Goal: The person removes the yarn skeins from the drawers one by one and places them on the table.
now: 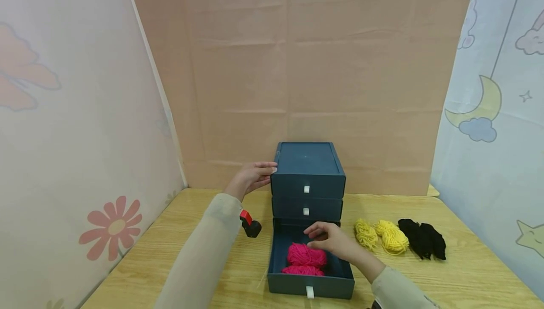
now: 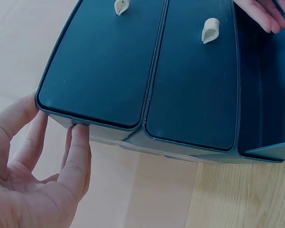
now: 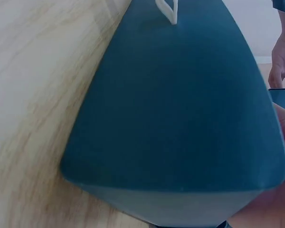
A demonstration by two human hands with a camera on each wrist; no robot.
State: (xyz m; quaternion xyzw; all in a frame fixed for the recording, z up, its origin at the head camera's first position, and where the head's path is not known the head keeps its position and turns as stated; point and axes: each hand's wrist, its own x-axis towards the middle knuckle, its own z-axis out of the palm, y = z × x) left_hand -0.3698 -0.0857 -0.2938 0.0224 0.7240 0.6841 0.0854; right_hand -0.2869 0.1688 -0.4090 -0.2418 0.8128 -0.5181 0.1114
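A dark blue three-drawer unit point(image 1: 308, 185) stands on the table, its bottom drawer point(image 1: 310, 286) pulled out. Two bright pink yarn skeins point(image 1: 307, 255) lie in that drawer, one behind the other. My left hand point(image 1: 253, 176) rests its fingertips on the unit's left side near the top; in the left wrist view the fingers point(image 2: 76, 159) touch the side wall without wrapping round it. Over the open drawer hovers my right hand point(image 1: 333, 242), fingers loosely bent beside the rear pink skein, nothing visibly held. The drawer front point(image 3: 175, 104) fills most of the right wrist view.
Two yellow yarn skeins point(image 1: 392, 237) and black yarn skeins point(image 1: 421, 239) lie on the wooden table point(image 1: 476, 276), right of the unit. White pull tabs point(image 1: 306, 189) are on the drawer fronts. A brown paper-like backdrop point(image 1: 238, 77) rises behind.
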